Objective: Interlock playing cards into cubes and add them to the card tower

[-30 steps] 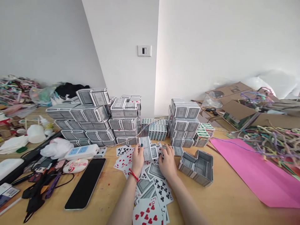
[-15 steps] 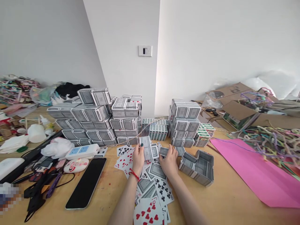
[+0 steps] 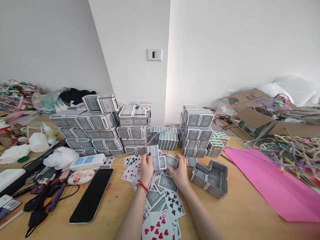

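My left hand [image 3: 146, 169] grips a grey-backed playing card [image 3: 153, 157] upright, the thumb across its back. A shorter card piece with a white border [image 3: 162, 162] stands against its right side; how they are joined I cannot tell. Between the thumb and fingers of my right hand [image 3: 179, 170] is a small folded playing card [image 3: 172, 161], grey back showing. Loose cards lie beneath both hands, some face up, such as the six of hearts [image 3: 157, 226] and a nine of clubs [image 3: 174, 202]. Just right of my right hand sits an open box made of cards [image 3: 212, 178].
Stacked card blocks stand at the left [image 3: 100, 121], centre [image 3: 132, 128] and right [image 3: 197, 128]. Card packs [image 3: 168, 140] sit between them. A phone [image 3: 91, 196] and a power strip [image 3: 87, 161] lie left, pink paper [image 3: 275, 186] right.
My right hand has brought its folded card slightly left and turned the patterned back more into view, close to the left hand's cards. The left hand has shifted slightly left.
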A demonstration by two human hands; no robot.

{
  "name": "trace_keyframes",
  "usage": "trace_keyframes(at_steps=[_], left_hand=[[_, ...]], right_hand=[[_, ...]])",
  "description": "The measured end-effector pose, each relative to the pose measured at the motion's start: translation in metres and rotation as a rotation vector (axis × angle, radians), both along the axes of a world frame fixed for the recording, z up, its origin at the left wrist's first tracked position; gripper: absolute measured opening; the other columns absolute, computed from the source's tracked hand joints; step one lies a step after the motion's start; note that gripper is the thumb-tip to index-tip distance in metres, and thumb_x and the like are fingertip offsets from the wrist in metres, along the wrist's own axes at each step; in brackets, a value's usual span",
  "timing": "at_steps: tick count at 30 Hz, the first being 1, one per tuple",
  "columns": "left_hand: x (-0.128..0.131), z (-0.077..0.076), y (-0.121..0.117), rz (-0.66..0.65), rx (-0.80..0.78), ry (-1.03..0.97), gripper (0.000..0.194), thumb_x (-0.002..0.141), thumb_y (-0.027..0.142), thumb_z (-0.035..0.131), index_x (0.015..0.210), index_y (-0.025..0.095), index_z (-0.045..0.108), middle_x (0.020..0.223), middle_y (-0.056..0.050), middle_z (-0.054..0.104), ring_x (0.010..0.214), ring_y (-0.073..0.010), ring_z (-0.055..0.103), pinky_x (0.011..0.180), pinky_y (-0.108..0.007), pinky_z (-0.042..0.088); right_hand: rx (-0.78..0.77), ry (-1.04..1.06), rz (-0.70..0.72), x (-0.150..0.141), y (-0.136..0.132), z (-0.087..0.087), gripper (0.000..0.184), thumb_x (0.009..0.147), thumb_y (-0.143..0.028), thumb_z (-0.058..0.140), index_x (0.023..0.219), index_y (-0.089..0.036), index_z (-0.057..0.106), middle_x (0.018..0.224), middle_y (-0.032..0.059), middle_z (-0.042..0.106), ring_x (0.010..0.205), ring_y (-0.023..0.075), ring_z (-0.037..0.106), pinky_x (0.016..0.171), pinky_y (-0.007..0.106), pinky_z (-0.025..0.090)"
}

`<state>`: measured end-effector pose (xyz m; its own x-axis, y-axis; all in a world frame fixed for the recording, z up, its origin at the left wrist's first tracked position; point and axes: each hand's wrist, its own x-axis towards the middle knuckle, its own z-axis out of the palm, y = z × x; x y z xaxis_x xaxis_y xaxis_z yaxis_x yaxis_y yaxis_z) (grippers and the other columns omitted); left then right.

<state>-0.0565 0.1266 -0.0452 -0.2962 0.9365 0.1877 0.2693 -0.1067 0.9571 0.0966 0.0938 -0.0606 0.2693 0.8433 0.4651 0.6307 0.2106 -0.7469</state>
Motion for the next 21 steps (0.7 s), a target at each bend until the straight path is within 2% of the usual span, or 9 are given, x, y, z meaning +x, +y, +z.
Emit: trace_keyframes(at_steps=[4, 7, 17, 21], left_hand=[[-0.007, 0.001, 0.003, 0.122, 0.006, 0.044, 0.024, 0.080, 0.032, 0.039, 0.090, 0.018, 0.055, 0.089, -0.010, 0.063, 0.082, -0.0227, 0.057, 0.071, -0.033, 0.042], [-0.012, 0.001, 0.005, 0.182, 0.000, 0.061, 0.024, 0.080, 0.031, 0.038, 0.090, 0.018, 0.056, 0.088, -0.011, 0.064, 0.081, -0.0237, 0.058, 0.071, -0.034, 0.042], [-0.007, 0.003, 0.002, 0.117, 0.037, 0.059, 0.028, 0.080, 0.039, 0.039, 0.086, 0.018, 0.055, 0.075, -0.007, 0.063, 0.066, -0.0203, 0.057, 0.060, -0.030, 0.042], [-0.009, 0.005, 0.002, 0.134, 0.051, 0.048, 0.028, 0.080, 0.038, 0.038, 0.088, 0.017, 0.055, 0.079, -0.008, 0.063, 0.071, -0.0210, 0.058, 0.064, -0.031, 0.043]], right_hand=[[0.027, -0.001, 0.026, -0.002, -0.001, 0.004, 0.046, 0.066, -0.037, 0.065, 0.107, -0.020, 0.051, 0.103, 0.0079, 0.041, 0.100, 0.0258, 0.047, 0.086, 0.039, 0.042], [0.034, -0.014, 0.066, -0.005, -0.003, 0.009, 0.046, 0.063, -0.040, 0.068, 0.102, -0.020, 0.054, 0.099, 0.0067, 0.043, 0.098, 0.0252, 0.049, 0.086, 0.039, 0.043], [0.027, -0.038, 0.133, -0.007, -0.005, 0.013, 0.047, 0.060, -0.037, 0.070, 0.099, -0.020, 0.050, 0.098, 0.0063, 0.055, 0.095, 0.0247, 0.054, 0.082, 0.039, 0.045], [0.006, -0.032, 0.142, -0.007, -0.006, 0.013, 0.048, 0.062, -0.038, 0.068, 0.100, -0.019, 0.048, 0.097, 0.0072, 0.057, 0.095, 0.0252, 0.055, 0.081, 0.039, 0.045]])
